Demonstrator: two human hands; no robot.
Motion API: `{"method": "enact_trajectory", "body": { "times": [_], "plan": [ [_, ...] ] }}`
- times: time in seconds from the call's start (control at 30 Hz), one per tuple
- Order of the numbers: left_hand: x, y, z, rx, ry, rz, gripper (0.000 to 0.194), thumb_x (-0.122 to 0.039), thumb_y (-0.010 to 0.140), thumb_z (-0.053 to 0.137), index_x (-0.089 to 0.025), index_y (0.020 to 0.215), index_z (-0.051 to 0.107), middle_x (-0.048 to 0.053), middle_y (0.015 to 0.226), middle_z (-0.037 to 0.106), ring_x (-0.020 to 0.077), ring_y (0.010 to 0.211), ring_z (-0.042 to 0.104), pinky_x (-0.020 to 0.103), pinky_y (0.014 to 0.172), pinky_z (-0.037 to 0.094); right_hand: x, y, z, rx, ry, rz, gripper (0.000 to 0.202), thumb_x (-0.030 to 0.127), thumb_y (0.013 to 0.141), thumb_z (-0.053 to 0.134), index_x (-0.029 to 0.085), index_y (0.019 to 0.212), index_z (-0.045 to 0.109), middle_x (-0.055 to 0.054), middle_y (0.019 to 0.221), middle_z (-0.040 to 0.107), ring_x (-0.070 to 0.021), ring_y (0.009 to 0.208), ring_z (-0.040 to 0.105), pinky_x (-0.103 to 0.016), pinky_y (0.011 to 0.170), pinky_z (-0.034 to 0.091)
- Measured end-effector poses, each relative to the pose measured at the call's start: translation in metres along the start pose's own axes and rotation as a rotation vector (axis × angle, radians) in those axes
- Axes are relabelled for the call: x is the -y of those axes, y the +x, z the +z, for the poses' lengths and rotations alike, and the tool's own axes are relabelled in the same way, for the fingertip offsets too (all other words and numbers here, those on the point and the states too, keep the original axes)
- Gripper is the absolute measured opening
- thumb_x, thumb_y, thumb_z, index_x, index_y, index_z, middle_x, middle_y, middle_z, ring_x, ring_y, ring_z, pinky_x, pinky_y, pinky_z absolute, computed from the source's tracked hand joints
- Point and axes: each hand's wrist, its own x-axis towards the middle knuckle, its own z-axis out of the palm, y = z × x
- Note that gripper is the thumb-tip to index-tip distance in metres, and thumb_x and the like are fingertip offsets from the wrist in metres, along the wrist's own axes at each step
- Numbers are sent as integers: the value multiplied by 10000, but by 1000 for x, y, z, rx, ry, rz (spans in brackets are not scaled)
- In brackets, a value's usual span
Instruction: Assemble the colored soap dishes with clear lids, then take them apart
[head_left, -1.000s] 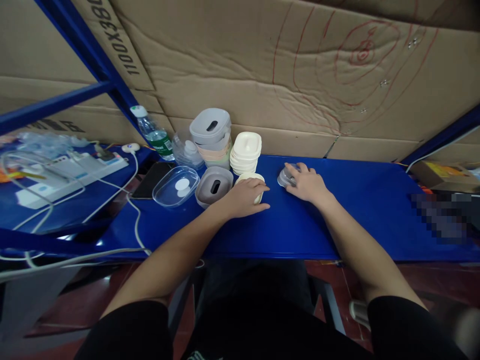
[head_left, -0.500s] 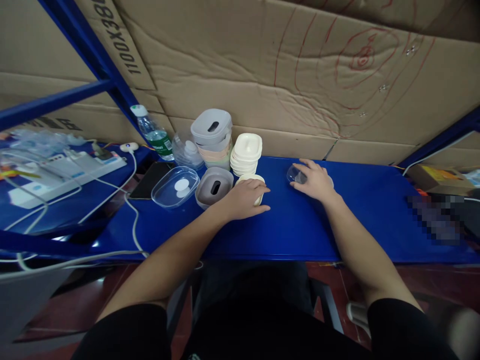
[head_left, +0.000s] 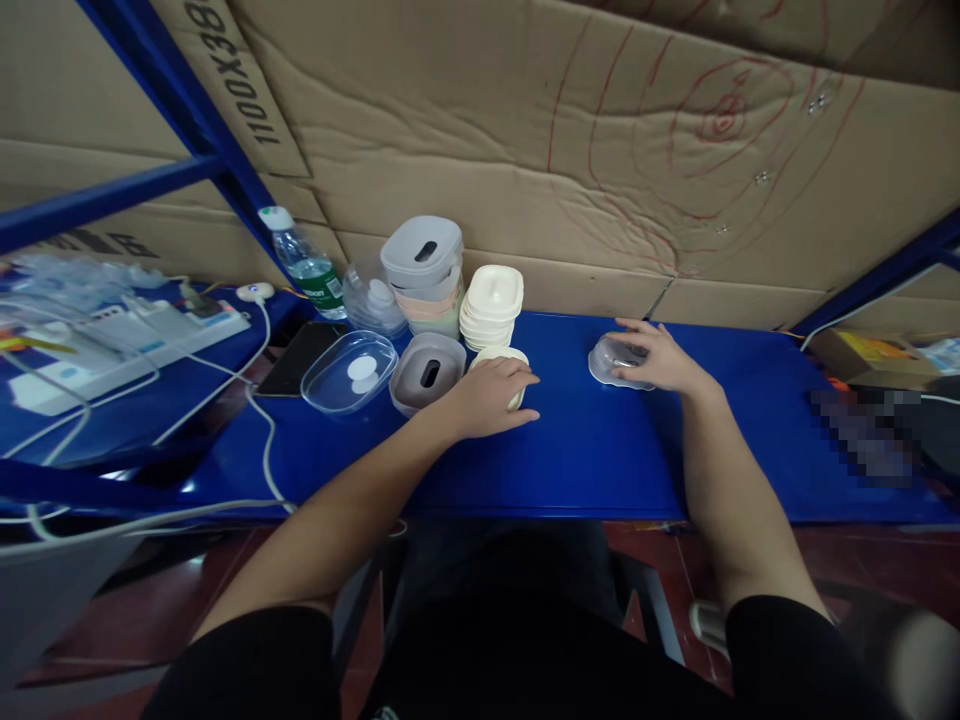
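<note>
My left hand rests over a cream plastic piece on the blue table, its thumb and fingers stretched out and apart. Most of that piece is hidden under the palm. Just behind it stands a stack of cream containers. A grey container with a dark oval slot sits left of my wrist. On the right, a clear domed plastic cover lies rim down on the table. My right hand comes from its right side with spread fingers over the dome, partly hiding it.
A tall stack topped by a grey slotted container stands at the back. To its left are clear lids, a water bottle, a large clear lid and a black flat object. White cables cross the left side.
My right hand has shifted to the right and its fingers have spread, leaving more of the clear cover showing. My left hand stays on the cream piece.
</note>
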Motion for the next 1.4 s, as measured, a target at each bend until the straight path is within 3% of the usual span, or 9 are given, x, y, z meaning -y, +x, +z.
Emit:
{"method": "enact_trajectory", "body": {
  "times": [0.13, 0.3, 0.4, 0.6, 0.77, 0.83, 1.0, 1.2, 1.4],
  "plan": [
    [-1, 0, 0, -5, 10, 3, 552, -522, 961, 672, -162, 1378, 655, 156, 1415, 662, 332, 1349, 603, 513, 1165, 434, -11, -4, -4, -7, 28, 79, 1016, 655, 674, 886, 326, 1571, 540, -137, 1714, 402, -482, 1566, 362, -789, 1239, 197],
    [0, 0, 2, -12, 13, 11, 546, -529, 959, 669, -173, 1373, 658, 151, 1415, 661, 329, 1345, 605, 513, 1160, 442, -18, -4, 0, 46, 125, 126, 1006, 641, 664, 892, 271, 1546, 580, -144, 1550, 607, -436, 1446, 547, -656, 1213, 405],
    [1, 0, 3, -31, 9, 13, 540, -532, 959, 666, -182, 1371, 659, 148, 1417, 661, 326, 1351, 602, 512, 1165, 436, -1, -1, 6, 66, 121, 67, 983, 655, 698, 872, 271, 1552, 574, -132, 1523, 632, -424, 1405, 587, -644, 1200, 430],
    [-4, 1, 5, -70, 44, 1, 552, -526, 948, 682, -190, 1385, 655, 144, 1435, 658, 328, 1381, 576, 529, 1199, 390, 58, 0, 25, 76, 77, -87, 981, 735, 808, 765, 231, 1607, 500, -167, 1583, 570, -416, 1438, 562, -632, 1200, 447],
    [-8, 2, 9, -30, 110, -55, 595, -538, 968, 658, -202, 1457, 605, 154, 1556, 591, 341, 1500, 484, 612, 1300, 193, 81, -3, 33, 83, 42, -102, 945, 788, 902, 612, 194, 1623, 472, -173, 1654, 490, -415, 1510, 488, -599, 1234, 430],
    [-8, 2, 11, -8, 132, -80, 637, -557, 976, 641, -197, 1496, 571, 168, 1601, 547, 344, 1539, 443, 622, 1314, 134, 81, -3, 34, 107, 32, -87, 968, 806, 902, 592, 204, 1644, 439, -169, 1668, 474, -433, 1513, 478, -623, 1229, 428],
    [-6, 3, 14, 28, 143, -89, 690, -586, 998, 596, -193, 1558, 502, 181, 1632, 509, 325, 1563, 422, 614, 1326, 63, 74, -3, 34, 198, 42, -79, 1314, 842, 673, 802, 203, 1705, 298, -198, 1726, 361, -479, 1545, 407, -658, 1218, 421],
    [-4, 2, 14, 4, 120, -72, 684, -595, 1003, 586, -209, 1561, 500, 158, 1638, 508, 298, 1568, 418, 587, 1335, 47, 63, -1, 40, 198, 156, -125, 1196, 717, 736, 840, 281, 1704, 289, -141, 1707, 408, -432, 1538, 431, -629, 1252, 384],
    [-3, 1, 15, -21, 134, -39, 641, -615, 1004, 569, -252, 1530, 536, 144, 1625, 529, 321, 1549, 442, 619, 1320, 87, 55, 0, 45, 190, 179, -158, 1163, 705, 754, 836, 345, 1703, 269, -119, 1673, 452, -440, 1509, 459, -657, 1227, 399]
  ]
}}
